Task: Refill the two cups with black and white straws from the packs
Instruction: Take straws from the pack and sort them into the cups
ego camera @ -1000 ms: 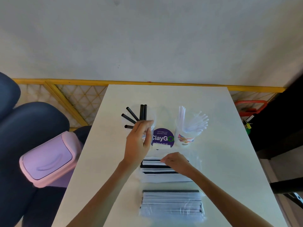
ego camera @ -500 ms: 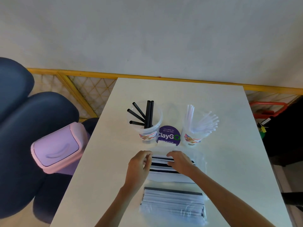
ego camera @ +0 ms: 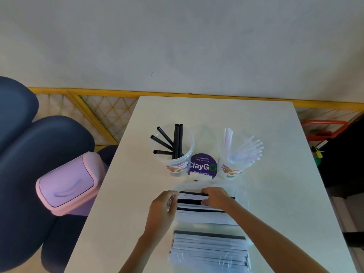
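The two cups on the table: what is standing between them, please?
In the head view, a round purple ClayGo sign stands between the cup with black straws and the cup with white straws, close to both.

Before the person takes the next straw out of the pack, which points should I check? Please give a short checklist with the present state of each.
1. Both hands at the pack: the left hand and the right hand touch the far pack. Ok.
2. One straw held firmly: the fingers are blurred. Cannot tell.
3. Black-straw cup upright, with room left. Ok.
4. White-straw cup upright. Ok.
5. Way to the cups free: the purple sign stands between them, not before them. Ok.
6. Near pack lies flat, no hand on it. Ok.
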### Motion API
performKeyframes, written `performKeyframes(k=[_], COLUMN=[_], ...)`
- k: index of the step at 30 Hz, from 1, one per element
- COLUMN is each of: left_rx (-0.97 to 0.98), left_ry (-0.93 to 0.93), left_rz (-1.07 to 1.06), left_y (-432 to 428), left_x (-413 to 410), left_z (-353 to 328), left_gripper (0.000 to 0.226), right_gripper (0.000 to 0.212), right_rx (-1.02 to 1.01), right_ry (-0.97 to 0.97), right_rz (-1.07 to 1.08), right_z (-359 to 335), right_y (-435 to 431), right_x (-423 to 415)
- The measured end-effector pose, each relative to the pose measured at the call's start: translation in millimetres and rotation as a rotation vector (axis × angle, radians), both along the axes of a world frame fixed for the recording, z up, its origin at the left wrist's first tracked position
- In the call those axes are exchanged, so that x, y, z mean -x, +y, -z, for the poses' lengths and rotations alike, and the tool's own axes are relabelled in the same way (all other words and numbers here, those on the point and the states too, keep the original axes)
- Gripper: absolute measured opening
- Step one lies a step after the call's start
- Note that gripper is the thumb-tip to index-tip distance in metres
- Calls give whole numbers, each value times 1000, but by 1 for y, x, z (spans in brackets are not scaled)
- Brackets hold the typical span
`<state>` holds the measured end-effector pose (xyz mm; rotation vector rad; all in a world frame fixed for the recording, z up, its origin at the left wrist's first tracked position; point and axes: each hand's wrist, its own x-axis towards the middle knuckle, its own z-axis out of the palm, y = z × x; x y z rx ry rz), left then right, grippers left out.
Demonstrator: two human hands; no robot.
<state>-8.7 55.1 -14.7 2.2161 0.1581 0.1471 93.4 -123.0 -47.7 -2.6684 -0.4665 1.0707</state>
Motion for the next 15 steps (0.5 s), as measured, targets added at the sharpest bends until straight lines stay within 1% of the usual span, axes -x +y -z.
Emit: performKeyframes(k=[3,7,15], left_rx=[-2,-8,-7], left_ry=[15,27,57], left_rz=[7,15,30], left_y=[2,5,6], left_x=[0,1,-4], left_z=[0,2,3], left_gripper=[20,14,16], right_gripper=[48,49,49], right_rx=[10,33,0], right_ry=[43,93,139], right_rz=[30,48,104], right_z=[-1,0,-3], right_y=[0,-1,-4], right_x=[-3,-3,-1])
